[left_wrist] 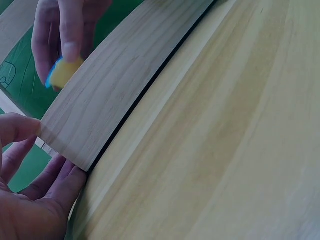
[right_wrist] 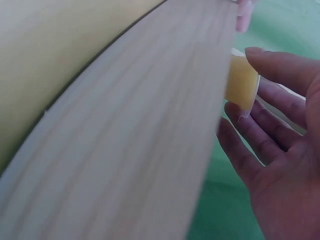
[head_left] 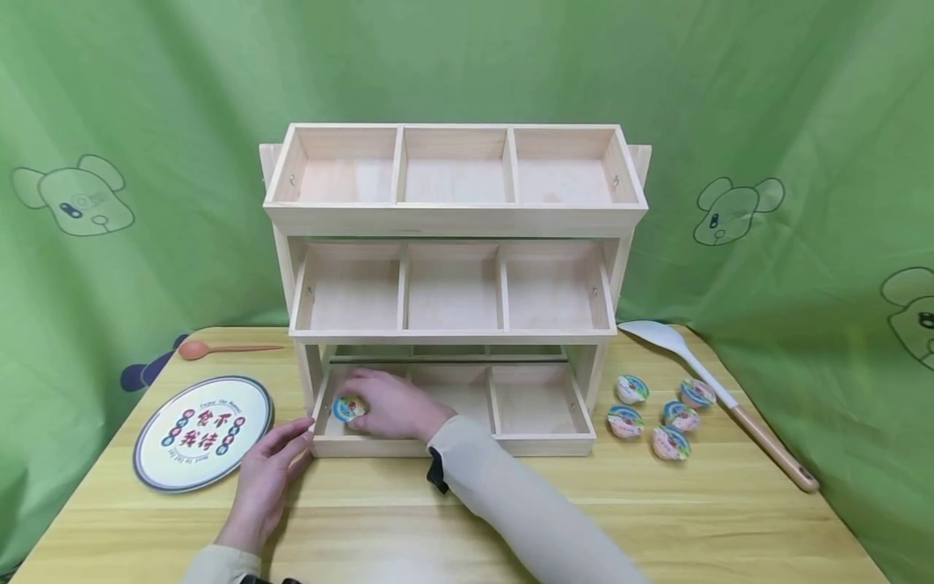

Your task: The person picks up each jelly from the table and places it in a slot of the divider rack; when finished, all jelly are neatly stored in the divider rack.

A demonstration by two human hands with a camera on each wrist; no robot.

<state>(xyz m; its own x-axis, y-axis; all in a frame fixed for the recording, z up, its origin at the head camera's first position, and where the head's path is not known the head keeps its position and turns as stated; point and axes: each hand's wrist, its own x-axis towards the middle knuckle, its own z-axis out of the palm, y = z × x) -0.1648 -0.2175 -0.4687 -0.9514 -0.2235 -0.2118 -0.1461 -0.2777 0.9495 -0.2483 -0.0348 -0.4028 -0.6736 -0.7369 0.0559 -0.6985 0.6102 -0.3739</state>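
A three-tier wooden rack (head_left: 452, 219) stands on the table. My right hand (head_left: 387, 405) reaches into the left compartment of its bottom tray (head_left: 540, 444) and pinches a small yellow jelly cup (head_left: 348, 408) with a blue-rimmed lid. The right wrist view shows the jelly cup (right_wrist: 241, 80) between my right hand's fingertips (right_wrist: 280, 150), just behind the tray wall (right_wrist: 125, 150). My left hand (head_left: 273, 462) rests with straight fingers against the tray's front left corner. In the left wrist view my left hand (left_wrist: 35, 200) touches that corner of the wall (left_wrist: 115, 85), with the cup (left_wrist: 62, 72) beyond it.
Several more jelly cups (head_left: 660, 414) lie on the table right of the rack, beside a white spatula (head_left: 718, 393) with a wooden handle. A round printed plate (head_left: 203, 432) and an orange spoon (head_left: 219, 349) lie to the left. Green cloth hangs behind.
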